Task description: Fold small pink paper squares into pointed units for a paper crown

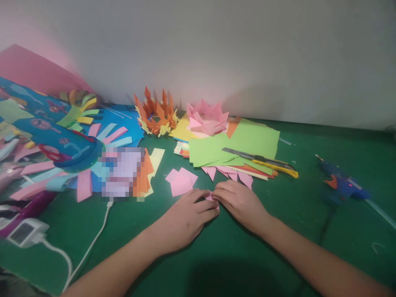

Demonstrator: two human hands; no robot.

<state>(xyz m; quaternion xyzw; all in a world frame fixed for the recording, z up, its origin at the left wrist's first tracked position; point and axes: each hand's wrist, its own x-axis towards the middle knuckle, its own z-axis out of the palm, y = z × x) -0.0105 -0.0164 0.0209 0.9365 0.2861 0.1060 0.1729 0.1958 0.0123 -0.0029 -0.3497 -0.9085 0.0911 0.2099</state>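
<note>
On the green tabletop, my left hand (pixel 193 212) and my right hand (pixel 238 202) meet at a small piece of pink paper (pixel 210 196), fingers closed on it. Most of that paper is hidden under my fingers. Just beyond my left hand lie several loose pink paper squares (pixel 181 181). Folded pink paper triangles (pixel 246 178) stick out from beneath a stack of green paper sheets (pixel 210 150) beyond my right hand. Across that stack rests a yellow utility knife (pixel 262 161) with its blade out.
A blue glue gun (pixel 346 183) with a lit red light lies at right. Against the wall stand an orange paper crown (pixel 157 115) and a pink folded paper ring (pixel 207 117). Paper strips surround a blue cylinder (pixel 58 138) at left. A white cable (pixel 105 225) crosses the front left.
</note>
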